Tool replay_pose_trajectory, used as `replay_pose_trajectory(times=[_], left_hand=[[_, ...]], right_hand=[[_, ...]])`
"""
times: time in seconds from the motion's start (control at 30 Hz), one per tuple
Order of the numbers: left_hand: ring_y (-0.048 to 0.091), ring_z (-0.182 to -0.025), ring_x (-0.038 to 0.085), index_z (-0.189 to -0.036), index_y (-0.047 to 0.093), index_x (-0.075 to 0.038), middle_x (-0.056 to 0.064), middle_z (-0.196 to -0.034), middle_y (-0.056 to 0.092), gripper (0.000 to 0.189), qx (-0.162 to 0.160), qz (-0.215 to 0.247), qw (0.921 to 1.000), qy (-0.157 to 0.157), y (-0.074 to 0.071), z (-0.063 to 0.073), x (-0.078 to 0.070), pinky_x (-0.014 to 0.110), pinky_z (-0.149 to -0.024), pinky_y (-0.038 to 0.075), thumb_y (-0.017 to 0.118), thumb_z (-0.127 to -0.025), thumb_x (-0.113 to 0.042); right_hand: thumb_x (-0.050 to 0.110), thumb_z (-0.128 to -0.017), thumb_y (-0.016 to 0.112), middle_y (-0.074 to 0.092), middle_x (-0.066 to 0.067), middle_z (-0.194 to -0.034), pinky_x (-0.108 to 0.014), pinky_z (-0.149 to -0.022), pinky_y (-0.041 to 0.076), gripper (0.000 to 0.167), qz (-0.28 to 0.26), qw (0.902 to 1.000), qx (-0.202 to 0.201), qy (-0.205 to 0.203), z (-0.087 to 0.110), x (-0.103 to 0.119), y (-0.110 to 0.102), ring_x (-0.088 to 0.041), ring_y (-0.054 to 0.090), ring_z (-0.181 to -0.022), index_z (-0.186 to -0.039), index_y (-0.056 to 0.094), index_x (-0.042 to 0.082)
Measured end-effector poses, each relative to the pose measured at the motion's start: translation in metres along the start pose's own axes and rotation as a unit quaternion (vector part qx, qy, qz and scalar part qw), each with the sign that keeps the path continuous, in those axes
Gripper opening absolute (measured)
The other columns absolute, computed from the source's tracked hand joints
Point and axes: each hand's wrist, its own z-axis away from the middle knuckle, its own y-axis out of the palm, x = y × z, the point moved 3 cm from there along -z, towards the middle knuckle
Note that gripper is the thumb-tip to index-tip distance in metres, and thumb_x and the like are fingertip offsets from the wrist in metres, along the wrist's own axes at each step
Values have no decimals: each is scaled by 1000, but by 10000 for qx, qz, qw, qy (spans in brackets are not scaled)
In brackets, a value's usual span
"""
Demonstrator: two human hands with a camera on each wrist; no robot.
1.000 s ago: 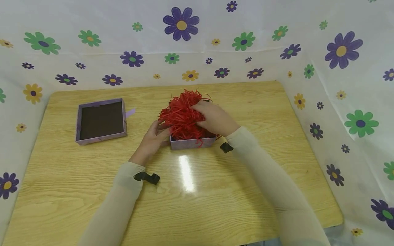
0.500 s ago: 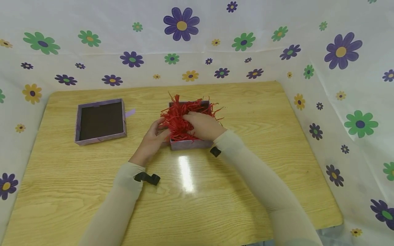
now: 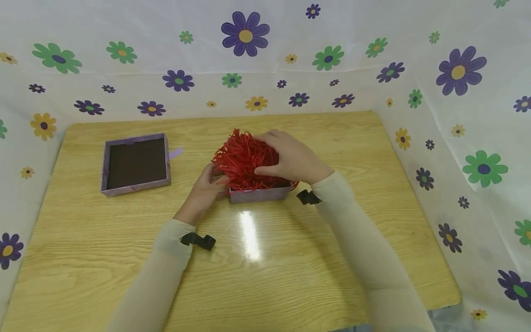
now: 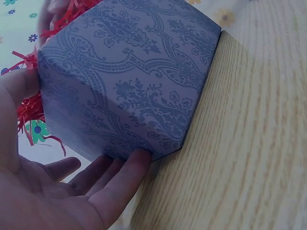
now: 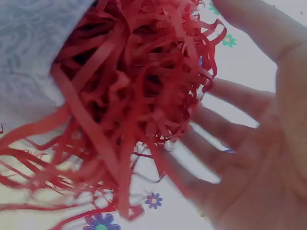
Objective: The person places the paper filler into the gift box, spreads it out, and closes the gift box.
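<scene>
A patterned purple-grey box [image 3: 259, 195] stands on the table, heaped with red shredded paper [image 3: 242, 161] that bulges over its rim. My left hand [image 3: 202, 188] is at the box's left side. In the left wrist view, its fingertips touch the patterned wall [image 4: 129, 72] low down, and the thumb is up by the rim. Over the right part of the heap is my right hand [image 3: 296, 159], thumb and fingers spread apart. The right wrist view shows strands [image 5: 124, 86] brushing its extended fingers, and several strands hang over the box's edge.
To the left lies a shallow purple lid [image 3: 137, 187], dark inside, with a lilac ribbon tab [image 3: 176, 152] on its right side. The wood-grain table [image 3: 315, 258] is bordered at the back and sides by white flower-printed sheeting [image 3: 274, 27].
My right hand held the shredded paper, pushed it down into the box, then came up and spread its fingers. The heap puffed up again. My left hand stayed at the box's side.
</scene>
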Motion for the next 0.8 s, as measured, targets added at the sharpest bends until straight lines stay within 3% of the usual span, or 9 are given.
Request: replay_pose_trajectory(times=[0.1,0.27,0.4,0.53,0.8], left_hand=[[42,-142,34,-163,22,-12,19,-155,39,72,19,-6,10000,-26,0,0,0,53,-111,44,61,-106,-31],[43,-142,35,-163,21,-13,18,-157,37,72,43,1,9999,-94,0,0,-1,54,-111,44,61,-106,-30],[43,-142,35,-164,19,-12,19,-158,36,73,88,132,9998,-72,1,1,-2,53,-112,44,61,-106,-29],[43,-143,32,-165,19,-16,17,-157,37,75,133,138,9998,-8,1,1,0,49,-112,45,62,-105,-33],[44,-141,31,-166,19,-18,14,-157,38,82,224,184,9996,-62,-1,2,1,53,-109,48,66,-102,-41]], right_hand=[[51,-90,78,36,-7,-164,-45,-125,27,90,-195,9981,-210,-546,-7,4,4,-27,31,-152,-162,36,16],[42,-100,69,17,-6,-173,-42,-129,10,82,-428,9882,386,-1416,-21,10,27,-25,10,-159,-165,26,15],[39,-104,64,16,-4,-173,-41,-128,15,77,-529,9876,997,-1092,-25,6,42,-23,12,-159,-166,25,16],[43,-103,63,26,-5,-169,-41,-126,24,74,-476,9872,1392,-611,-27,0,54,-23,23,-156,-164,31,17],[41,-102,66,45,-9,-158,-40,-123,32,60,-138,9832,1756,-486,-41,1,69,-26,40,-148,-153,51,14]])
